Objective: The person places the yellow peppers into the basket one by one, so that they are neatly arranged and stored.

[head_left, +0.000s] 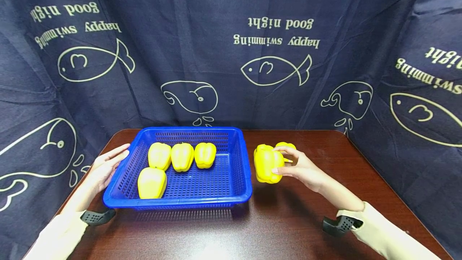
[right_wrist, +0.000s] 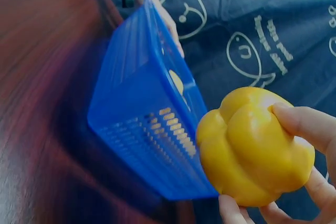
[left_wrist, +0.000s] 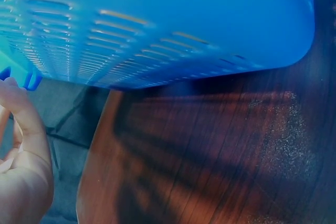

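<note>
"Right of the basket (head_left: 177, 202), what does the right hand (head_left: 304, 169) have?"

"A pepper (head_left: 267, 165), yellow, raised over the bench (head_left: 173, 236). Thumb and fingers (head_left: 290, 151) pinch it from the side away from the basket."

"Does it touch the basket?"

"No, the head view shows a gap between it and the basket's right rim."

"Is that another one behind the hand?"

"Yes, a second pepper (head_left: 286, 145), also right of the basket and farther back. The hand hides most of it."

"And the left hand (head_left: 106, 167)?"

"At the basket's left rim, touching it. Its fingers reach out nearly straight, close together. I cannot tell whether any tips hook underneath."

"What does the basket hold?"

"Three peppers (head_left: 182, 157) in a row toward its back, left of its middle, and a front pepper (head_left: 152, 183) by its near left corner. All are yellow. Part of its floor shows bare to their right."

"Anything around it?"

"Behind the basket hangs a dark blue cloth (head_left: 274, 103) with pale fish, whales and upside-down words. On either side of the basket, a cream sleeve (head_left: 393, 236) and a black band (head_left: 337, 226) show at each wrist."
</note>
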### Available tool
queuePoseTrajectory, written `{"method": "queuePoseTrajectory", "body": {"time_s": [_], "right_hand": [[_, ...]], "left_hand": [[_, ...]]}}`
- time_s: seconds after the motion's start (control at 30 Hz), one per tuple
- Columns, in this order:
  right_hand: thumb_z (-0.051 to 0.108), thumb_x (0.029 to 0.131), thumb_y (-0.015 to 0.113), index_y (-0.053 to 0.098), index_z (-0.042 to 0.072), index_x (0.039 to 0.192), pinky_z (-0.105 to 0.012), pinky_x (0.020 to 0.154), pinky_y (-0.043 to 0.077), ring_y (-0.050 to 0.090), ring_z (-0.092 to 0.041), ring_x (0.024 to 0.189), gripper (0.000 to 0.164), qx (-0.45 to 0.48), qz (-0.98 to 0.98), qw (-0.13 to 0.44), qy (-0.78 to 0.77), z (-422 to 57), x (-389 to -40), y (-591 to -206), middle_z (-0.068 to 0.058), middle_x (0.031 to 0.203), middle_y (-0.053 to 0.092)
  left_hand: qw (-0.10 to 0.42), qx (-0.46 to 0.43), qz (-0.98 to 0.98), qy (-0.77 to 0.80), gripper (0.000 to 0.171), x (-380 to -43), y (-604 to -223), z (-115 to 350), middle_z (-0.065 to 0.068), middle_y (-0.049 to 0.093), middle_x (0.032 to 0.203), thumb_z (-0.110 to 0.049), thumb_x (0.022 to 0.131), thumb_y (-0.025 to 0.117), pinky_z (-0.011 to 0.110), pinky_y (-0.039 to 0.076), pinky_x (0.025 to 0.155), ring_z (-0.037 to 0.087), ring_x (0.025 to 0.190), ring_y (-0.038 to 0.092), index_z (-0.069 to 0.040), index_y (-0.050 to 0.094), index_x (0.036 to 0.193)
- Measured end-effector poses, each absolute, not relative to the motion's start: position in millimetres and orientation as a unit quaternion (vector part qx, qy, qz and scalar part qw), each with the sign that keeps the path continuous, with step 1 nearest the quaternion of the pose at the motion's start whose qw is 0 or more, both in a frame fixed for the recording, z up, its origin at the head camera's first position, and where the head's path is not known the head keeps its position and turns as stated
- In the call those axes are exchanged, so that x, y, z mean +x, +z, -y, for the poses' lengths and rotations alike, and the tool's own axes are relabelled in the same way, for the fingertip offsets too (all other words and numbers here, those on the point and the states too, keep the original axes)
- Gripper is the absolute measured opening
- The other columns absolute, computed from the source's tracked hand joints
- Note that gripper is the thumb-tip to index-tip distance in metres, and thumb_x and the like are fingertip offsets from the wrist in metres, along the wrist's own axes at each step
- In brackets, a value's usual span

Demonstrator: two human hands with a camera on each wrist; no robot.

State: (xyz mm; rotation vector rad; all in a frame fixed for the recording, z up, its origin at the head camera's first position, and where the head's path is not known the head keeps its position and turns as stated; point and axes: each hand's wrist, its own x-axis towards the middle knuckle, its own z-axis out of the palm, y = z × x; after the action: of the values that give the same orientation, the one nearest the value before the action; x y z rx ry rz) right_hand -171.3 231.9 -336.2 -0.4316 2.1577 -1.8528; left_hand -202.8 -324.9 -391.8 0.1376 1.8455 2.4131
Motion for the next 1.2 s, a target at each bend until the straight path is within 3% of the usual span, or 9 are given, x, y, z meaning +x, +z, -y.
{"method": "queuePoseTrajectory", "body": {"time_s": [0.2, 0.43, 0.73, 1.0, 1.2], "right_hand": [[0.004, 0.081, 0.073, 0.049, 0.008, 0.125, -0.034, 0.086, 0.057, 0.06, -0.022, 0.104, 0.05, -0.15, -0.735, 0.141, -0.646, -215.4, -171.6, -326.4, -0.009, 0.127, 0.044], [0.007, 0.081, 0.074, 0.049, 0.01, 0.125, -0.034, 0.085, 0.056, 0.065, -0.021, 0.098, 0.05, -0.168, -0.715, 0.169, -0.657, -192.0, -171.1, -319.3, -0.012, 0.118, 0.054], [0.007, 0.081, 0.074, 0.048, 0.008, 0.126, -0.04, 0.087, 0.056, 0.065, -0.023, 0.1, 0.051, -0.169, -0.699, 0.189, -0.669, -158.7, -172.3, -318.3, -0.013, 0.121, 0.053], [0.013, 0.082, 0.073, 0.046, 0.009, 0.13, -0.038, 0.091, 0.055, 0.064, -0.021, 0.1, 0.056, -0.134, -0.72, 0.212, -0.647, -133.1, -172.5, -316.4, -0.018, 0.127, 0.048], [0.013, 0.081, 0.073, 0.05, 0.011, 0.128, -0.038, 0.09, 0.055, 0.062, -0.021, 0.102, 0.052, -0.135, -0.735, 0.197, -0.635, -115.8, -173.8, -318.7, -0.018, 0.127, 0.049]], "left_hand": [[0.041, 0.041, -0.617, 0.785, 0.033, -203.5, -394.2, 326.1, -0.014, 0.072, 0.099, -0.009, 0.1, 0.048, 0.02, 0.056, 0.07, 0.005, 0.086, 0.069, -0.032, 0.069, 0.112], [0.041, 0.036, -0.623, 0.78, 0.032, -203.7, -394.9, 327.0, -0.015, 0.071, 0.1, -0.011, 0.1, 0.049, 0.02, 0.056, 0.072, 0.003, 0.088, 0.068, -0.032, 0.068, 0.115], [0.043, 0.037, -0.622, 0.781, 0.028, -201.4, -391.3, 323.4, -0.014, 0.072, 0.099, -0.013, 0.099, 0.052, 0.022, 0.057, 0.07, 0.005, 0.085, 0.069, -0.032, 0.068, 0.113], [0.034, 0.034, -0.632, 0.773, 0.029, -200.8, -392.0, 322.8, -0.015, 0.071, 0.1, -0.014, 0.099, 0.053, 0.021, 0.057, 0.071, 0.005, 0.086, 0.069, -0.031, 0.068, 0.116], [0.027, 0.033, -0.634, 0.772, 0.029, -200.3, -392.6, 322.9, -0.016, 0.071, 0.1, -0.014, 0.098, 0.054, 0.02, 0.056, 0.071, 0.004, 0.086, 0.068, -0.031, 0.068, 0.116]]}}
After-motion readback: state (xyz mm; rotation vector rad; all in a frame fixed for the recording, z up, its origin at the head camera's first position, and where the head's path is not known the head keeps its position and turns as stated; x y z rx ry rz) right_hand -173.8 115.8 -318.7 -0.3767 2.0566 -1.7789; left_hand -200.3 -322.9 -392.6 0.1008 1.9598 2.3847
